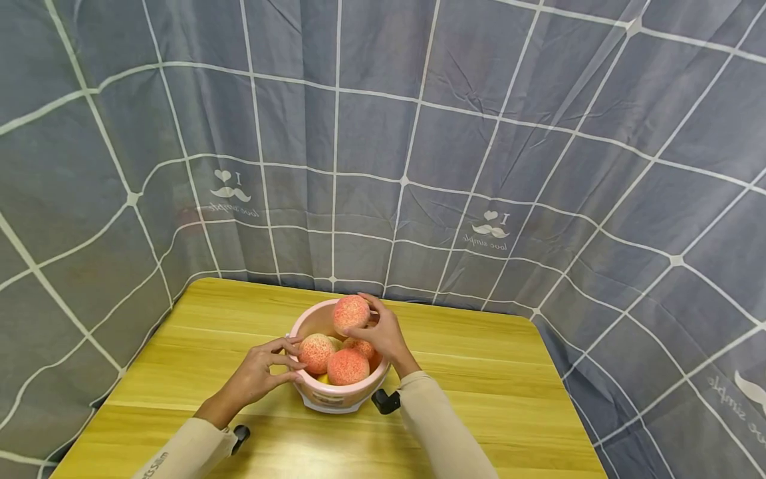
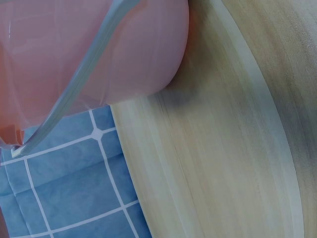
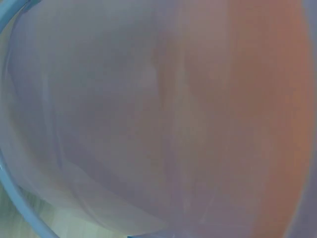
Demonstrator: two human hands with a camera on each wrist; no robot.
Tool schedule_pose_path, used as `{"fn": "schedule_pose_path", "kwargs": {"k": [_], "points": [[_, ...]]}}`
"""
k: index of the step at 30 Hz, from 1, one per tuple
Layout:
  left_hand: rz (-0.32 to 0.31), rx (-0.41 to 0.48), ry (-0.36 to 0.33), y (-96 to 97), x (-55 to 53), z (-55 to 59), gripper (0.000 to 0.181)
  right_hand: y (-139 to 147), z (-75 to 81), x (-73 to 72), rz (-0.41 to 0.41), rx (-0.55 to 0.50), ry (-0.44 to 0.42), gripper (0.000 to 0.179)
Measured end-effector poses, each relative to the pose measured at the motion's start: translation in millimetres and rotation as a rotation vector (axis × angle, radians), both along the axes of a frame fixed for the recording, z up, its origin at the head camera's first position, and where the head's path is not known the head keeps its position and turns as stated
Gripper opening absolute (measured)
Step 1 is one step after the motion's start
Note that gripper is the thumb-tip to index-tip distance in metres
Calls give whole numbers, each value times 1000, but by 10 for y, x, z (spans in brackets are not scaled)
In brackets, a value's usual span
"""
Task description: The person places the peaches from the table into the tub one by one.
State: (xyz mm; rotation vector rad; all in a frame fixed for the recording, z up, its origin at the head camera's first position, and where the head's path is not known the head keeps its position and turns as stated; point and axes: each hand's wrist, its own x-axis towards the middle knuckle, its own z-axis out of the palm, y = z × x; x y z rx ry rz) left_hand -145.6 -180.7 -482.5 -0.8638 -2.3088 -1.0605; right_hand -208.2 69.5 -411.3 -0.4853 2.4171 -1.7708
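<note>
A pink bucket [image 2: 143,54] with a pale handle [image 2: 74,87] hanging down its side stands on the table in front of me. Inside lie several peaches, among them a red one [image 1: 348,367] at the front and a paler one [image 1: 316,352] on the left. Above the bucket's far side, my right hand [image 1: 383,332] holds another peach [image 1: 351,314] between thumb and fingers. My left hand [image 1: 263,369] holds the bucket's left rim, its fingertips over the edge and its thumb lower down. The right wrist view is filled by the bucket's blurred wall [image 3: 148,119].
The wooden table [image 1: 479,386] spreads out on both sides of the bucket. Behind it and to the sides hangs a grey curtain [image 1: 371,133] with white grid lines. A black wrist camera [image 1: 385,402] sits close to the bucket's right side.
</note>
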Motion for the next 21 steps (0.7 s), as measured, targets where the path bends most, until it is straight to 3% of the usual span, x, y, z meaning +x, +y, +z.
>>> {"fn": "schedule_pose_path", "kwargs": {"k": [16,21], "points": [[-9,4,6,-15,-7,-23,27,-8,-79,-35,10,-149,22,46],[-18,11,19,-11,-13,-20,28,3,-103,-54,18,-149,32,43]]}}
